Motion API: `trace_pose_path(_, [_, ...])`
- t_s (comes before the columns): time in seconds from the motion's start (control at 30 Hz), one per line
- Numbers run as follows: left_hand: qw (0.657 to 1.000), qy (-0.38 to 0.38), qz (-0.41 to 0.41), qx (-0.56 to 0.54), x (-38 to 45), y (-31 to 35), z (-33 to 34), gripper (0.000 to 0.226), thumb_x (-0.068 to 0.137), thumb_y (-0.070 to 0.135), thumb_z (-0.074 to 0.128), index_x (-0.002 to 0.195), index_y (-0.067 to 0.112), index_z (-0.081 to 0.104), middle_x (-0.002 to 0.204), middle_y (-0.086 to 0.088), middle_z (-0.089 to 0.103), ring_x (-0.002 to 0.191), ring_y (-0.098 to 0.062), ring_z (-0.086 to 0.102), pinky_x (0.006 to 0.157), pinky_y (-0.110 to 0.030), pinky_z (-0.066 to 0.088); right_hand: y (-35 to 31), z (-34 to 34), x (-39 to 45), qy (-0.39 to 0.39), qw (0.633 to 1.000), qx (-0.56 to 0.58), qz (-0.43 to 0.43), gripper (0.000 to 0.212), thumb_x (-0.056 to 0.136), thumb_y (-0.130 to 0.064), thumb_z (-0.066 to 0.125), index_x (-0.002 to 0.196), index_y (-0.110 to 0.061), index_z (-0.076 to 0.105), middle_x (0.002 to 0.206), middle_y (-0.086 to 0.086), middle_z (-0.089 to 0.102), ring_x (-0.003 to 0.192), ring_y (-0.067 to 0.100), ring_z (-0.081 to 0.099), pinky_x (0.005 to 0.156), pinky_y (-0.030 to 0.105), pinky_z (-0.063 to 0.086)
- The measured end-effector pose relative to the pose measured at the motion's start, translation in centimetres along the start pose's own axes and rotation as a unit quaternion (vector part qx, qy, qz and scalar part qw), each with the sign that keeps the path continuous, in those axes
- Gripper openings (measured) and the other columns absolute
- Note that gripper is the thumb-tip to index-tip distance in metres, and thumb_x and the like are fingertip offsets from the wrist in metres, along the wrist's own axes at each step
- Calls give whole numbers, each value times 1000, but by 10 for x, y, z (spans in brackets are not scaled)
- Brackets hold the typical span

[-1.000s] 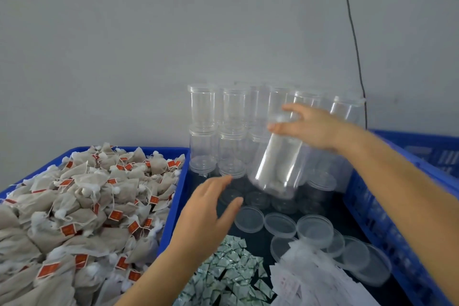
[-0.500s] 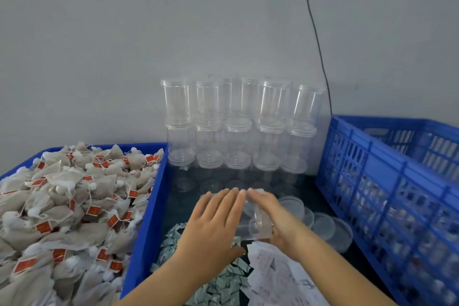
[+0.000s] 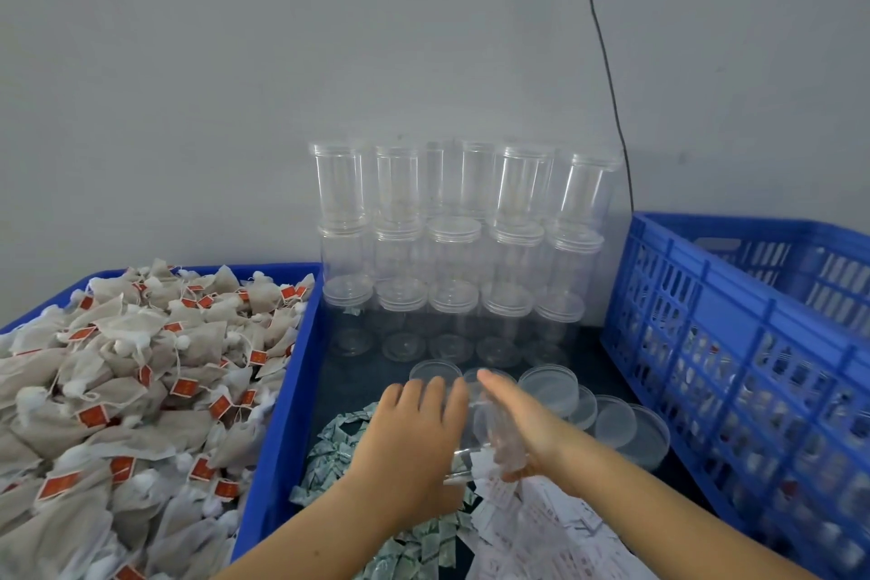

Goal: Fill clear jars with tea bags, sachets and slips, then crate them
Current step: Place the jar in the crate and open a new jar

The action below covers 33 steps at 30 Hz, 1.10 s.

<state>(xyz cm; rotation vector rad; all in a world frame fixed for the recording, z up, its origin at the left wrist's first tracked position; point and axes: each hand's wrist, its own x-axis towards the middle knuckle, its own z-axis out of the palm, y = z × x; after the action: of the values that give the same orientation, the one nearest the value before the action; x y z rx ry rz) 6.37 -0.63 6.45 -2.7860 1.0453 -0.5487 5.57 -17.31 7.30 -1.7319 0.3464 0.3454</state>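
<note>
1. The blue crate on the right is the biggest thing. Its edge is cut off by the side of the picture. Through the holes in its wall you can see light and dark bits inside, but it is too blurry to tell what they are.
2. The blue tray on the left is heaped full of tea bags, each with a little red tag. The heap runs off the left and bottom of the picture.
3. At the back stands a stack of clear jars, three rows high, against the grey wall. They look empty, but they are see-through and hard to tell apart.
4. A pile of white paper slips lies at the bottom, partly under the right arm and cut off at the bottom.
5. A pile of small pale green sachets lies beside the slips. The left hand and arm cover much of it.
6. One clear jar is held between both hands, tipped over, just above the sachets and slips. It is blurry and mostly hidden. I cannot tell what is in it.
7. The left hand lies on the jar's left side with its fingers straight and close together.
8. The right hand lies on the jar's right side with straight fingers. I cannot see its thumb.
9. Round clear lids lie flat behind the hands. Some overlap, and the hands hide parts of two.
</note>
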Motion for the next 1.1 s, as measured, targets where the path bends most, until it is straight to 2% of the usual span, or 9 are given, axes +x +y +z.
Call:
trace_pose_path(0.07, [997,-20,-40,-65,0,-5,4,102,70,74,45,147,13,18,140,0,40,121,-21,43,103,-34,35,1,1,2,26,986,-115,-118,35,99,-60,39,114,-32,53,115,-9,56,106,12,56,92,42,52])
trace_pose_path(0.17, [988,10,-56,-140,-2,-12,9,103,67,78,40,148,21,11,143,9,35,125,-13,38,104,-27,31,-1,-2,0,32,955,-185,-229,22,100,-53,45,106,-33,53,96,-14,56,91,4,54,102,45,46])
trace_pose_path(0.3, [971,18,-66,-230,-4,-19,9,105,64,78,52,148,27,14,142,17,36,125,-6,38,101,-20,31,-2,-14,-6,3,923,-261,-282,57,76,-76,46,130,-60,34,134,-19,45,126,-1,42,113,38,38])
trace_pose_path(0.43, [951,-16,-52,-305,-5,-24,9,105,63,71,62,147,32,15,141,20,35,124,-1,36,103,-20,33,-2,-29,-11,-78,902,-284,-317,69,73,-66,67,127,-77,24,141,-33,32,134,-7,35,112,29,37])
trace_pose_path(0.63, [940,-73,-17,-332,-5,-28,10,105,63,70,68,147,37,15,144,21,31,128,1,32,102,-17,29,4,-44,-14,-101,801,-452,-381,86,78,-43,82,133,-69,21,143,-48,7,140,-17,11,107,5,16])
trace_pose_path(0.73, [943,-71,-16,-325,-5,-28,11,106,63,70,69,148,35,15,147,21,29,130,1,30,104,-18,29,7,-44,-14,-62,735,-515,-437,82,80,-39,82,135,-57,25,149,-41,2,142,-19,-5,110,3,3])
trace_pose_path(0.8, [944,-60,-23,-324,-5,-28,11,108,63,70,68,148,34,14,147,21,29,130,1,29,105,-18,30,6,-45,-15,-63,714,-544,-437,99,78,-45,82,140,-59,6,155,-32,-8,144,-12,-18,113,9,-6])
trace_pose_path(0.93, [956,-7,-32,-292,-5,-28,8,106,64,71,65,148,36,11,146,23,27,129,2,27,106,-17,23,-7,-45,-28,-55,841,-411,-347,115,66,-72,76,132,-76,-18,150,-44,-25,139,-22,-15,119,28,9])
trace_pose_path(1.1, [985,89,-4,-150,-5,-25,-3,104,63,69,69,147,22,29,145,12,39,132,-10,39,108,-24,22,-31,-44,-33,21,991,-38,-125,112,55,-83,62,152,-41,25,151,0,43,126,18,56,99,35,52])
